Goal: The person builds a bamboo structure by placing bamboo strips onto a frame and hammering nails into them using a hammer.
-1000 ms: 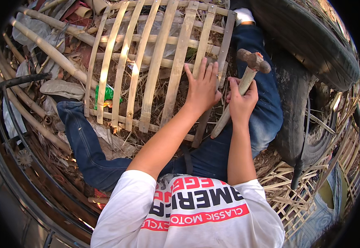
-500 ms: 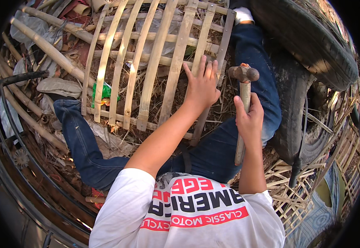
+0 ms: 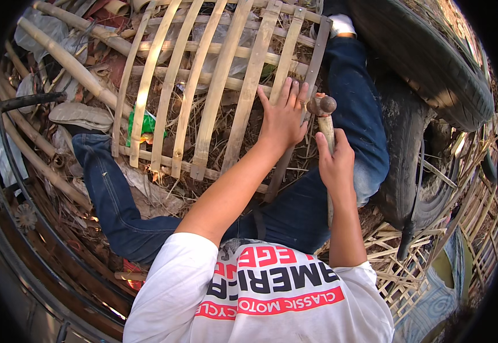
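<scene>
A frame of pale bamboo slats (image 3: 214, 94) lies between my legs, its long strips crossed by several cross-pieces. On its right side my left hand (image 3: 283, 117) rests with fingers spread, touching the slats near the darker edge strip (image 3: 317, 54). Whether it pins anything small there, I cannot tell. My right hand (image 3: 337, 163) is wrapped round the wooden handle of a hammer (image 3: 324, 114). The hammer's rounded metal head stands just right of my left fingertips, close to the edge strip.
Old tyres (image 3: 432, 63) lean at the right beside my leg. Bamboo poles (image 3: 69, 63) and plastic scraps lie at the left, with a black metal frame (image 3: 23, 108) nearer. A green wrapper (image 3: 141, 128) shows under the slats. Woven bamboo (image 3: 400, 274) is at the lower right.
The hammer and my right hand have moved left, and the head now sits nearer to my left fingertips. The bamboo frame and my left hand have shifted slightly right in the picture.
</scene>
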The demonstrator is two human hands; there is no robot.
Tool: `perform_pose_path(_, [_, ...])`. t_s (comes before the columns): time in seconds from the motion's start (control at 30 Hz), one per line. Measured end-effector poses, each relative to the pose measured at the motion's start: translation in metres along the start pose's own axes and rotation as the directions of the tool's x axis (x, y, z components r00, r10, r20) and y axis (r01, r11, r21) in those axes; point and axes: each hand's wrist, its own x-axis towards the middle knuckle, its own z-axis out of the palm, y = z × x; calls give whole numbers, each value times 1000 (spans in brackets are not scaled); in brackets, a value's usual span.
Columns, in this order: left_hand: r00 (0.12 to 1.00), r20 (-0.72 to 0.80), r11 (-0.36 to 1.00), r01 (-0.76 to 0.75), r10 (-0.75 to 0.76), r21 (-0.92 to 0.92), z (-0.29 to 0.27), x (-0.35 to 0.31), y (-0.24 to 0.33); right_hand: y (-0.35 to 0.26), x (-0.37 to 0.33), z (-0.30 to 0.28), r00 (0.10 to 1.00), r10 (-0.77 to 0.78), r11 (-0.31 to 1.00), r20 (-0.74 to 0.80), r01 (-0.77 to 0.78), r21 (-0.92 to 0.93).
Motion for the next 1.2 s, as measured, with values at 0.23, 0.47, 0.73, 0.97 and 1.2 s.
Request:
perform_pose_path(0.23, [1000,-1,1000,11,-11,-22,0,1,2,2,3,0,999,-36,999,-30,36,4])
perform_pose_path(0.47, [999,36,1000,22,-22,2,-2,3,2,4,5,4,999,-38,999,-11,37,-35])
perform_pose_path(0.73, [998,55,1000,17,-18,16,-3,4,3,-2,2,2,999,-39,999,-14,39,-14])
perform_pose_path(0.97, [998,51,1000,25,-25,9,-1,5,2,1,6,8,997,-76,997,11,77,-23])
perform_pose_path(1.2, [1000,2,1000,-16,16,-3,2,3,-2,-10,1,5,996,-85,995,-3,85,-60])
